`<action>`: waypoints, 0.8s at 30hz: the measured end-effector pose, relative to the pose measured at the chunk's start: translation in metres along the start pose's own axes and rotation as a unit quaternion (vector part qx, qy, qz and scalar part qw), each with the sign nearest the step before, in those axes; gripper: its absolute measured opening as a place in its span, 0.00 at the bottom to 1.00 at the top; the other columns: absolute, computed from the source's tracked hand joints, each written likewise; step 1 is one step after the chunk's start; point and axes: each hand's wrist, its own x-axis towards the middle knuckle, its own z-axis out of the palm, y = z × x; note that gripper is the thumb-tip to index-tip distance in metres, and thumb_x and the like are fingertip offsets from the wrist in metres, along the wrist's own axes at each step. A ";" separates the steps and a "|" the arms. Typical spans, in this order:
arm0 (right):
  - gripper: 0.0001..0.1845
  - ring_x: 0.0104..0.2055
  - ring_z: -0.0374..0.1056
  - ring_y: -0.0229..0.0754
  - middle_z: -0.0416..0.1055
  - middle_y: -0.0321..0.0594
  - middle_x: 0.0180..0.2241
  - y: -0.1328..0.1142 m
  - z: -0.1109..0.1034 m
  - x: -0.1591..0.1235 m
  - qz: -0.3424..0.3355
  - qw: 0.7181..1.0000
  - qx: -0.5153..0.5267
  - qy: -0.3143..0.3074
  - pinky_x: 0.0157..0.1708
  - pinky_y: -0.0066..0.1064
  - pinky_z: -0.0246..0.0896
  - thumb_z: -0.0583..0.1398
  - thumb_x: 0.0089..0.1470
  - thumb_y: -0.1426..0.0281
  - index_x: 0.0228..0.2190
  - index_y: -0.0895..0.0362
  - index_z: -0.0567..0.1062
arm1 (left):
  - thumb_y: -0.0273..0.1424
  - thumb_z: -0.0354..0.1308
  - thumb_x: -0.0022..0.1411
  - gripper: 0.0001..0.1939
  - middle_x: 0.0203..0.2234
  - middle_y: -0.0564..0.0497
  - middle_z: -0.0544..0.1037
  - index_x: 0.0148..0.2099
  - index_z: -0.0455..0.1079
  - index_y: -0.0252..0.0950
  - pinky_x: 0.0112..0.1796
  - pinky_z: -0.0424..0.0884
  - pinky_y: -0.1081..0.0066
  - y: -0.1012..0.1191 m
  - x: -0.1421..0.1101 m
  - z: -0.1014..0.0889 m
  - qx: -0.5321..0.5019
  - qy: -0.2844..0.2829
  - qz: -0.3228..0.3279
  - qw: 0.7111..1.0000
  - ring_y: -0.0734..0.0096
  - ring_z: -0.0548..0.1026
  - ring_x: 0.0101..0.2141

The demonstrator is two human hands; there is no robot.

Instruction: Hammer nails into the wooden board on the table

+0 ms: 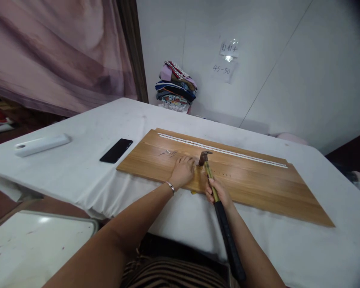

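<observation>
Right hand [221, 193] grips one hammer [209, 170] | left hand [182, 172] on one board [267, 188] (grip: cannot tell) | one phone [116, 151]

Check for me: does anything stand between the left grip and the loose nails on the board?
Nothing visible does. The nails lie on the wooden board, just left of the left grip, with no object seen between them. The hammer, held in the right grip, is on the opposite side.
</observation>
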 end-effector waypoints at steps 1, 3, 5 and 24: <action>0.31 0.10 0.54 0.31 0.62 0.20 0.17 0.000 0.000 0.000 0.000 1.000 -0.001 0.002 0.09 0.24 0.47 0.67 0.49 0.49 0.47 0.54 0.68 | 0.29 0.48 0.71 0.17 0.57 0.43 0.76 0.55 0.73 0.37 0.62 0.60 0.56 0.000 0.000 0.001 0.000 0.000 0.001 1.000 0.58 0.69 0.60; 0.32 0.10 0.54 0.31 0.62 0.20 0.17 0.001 0.000 0.000 0.001 1.000 0.000 0.006 0.09 0.24 0.47 0.67 0.49 0.49 0.47 0.54 0.67 | 0.29 0.48 0.71 0.17 0.57 0.43 0.76 0.55 0.73 0.37 0.62 0.60 0.56 -0.001 0.000 0.002 0.000 -0.002 0.001 1.000 0.58 0.69 0.60; 0.33 0.10 0.53 0.32 0.62 0.20 0.16 0.001 0.000 0.000 0.003 1.000 0.002 0.007 0.09 0.24 0.48 0.67 0.48 0.49 0.49 0.54 0.67 | 0.29 0.48 0.71 0.17 0.57 0.42 0.76 0.56 0.73 0.36 0.62 0.60 0.56 -0.001 0.000 0.002 0.000 -0.004 -0.001 1.000 0.57 0.69 0.59; 0.32 0.10 0.55 0.31 0.62 0.20 0.17 0.001 -0.001 0.001 0.002 1.000 0.011 0.000 0.09 0.23 0.48 0.68 0.48 0.49 0.48 0.54 0.67 | 0.29 0.48 0.71 0.17 0.57 0.43 0.76 0.56 0.73 0.37 0.61 0.60 0.56 0.001 0.000 -0.001 -0.002 -0.005 -0.002 1.000 0.58 0.69 0.60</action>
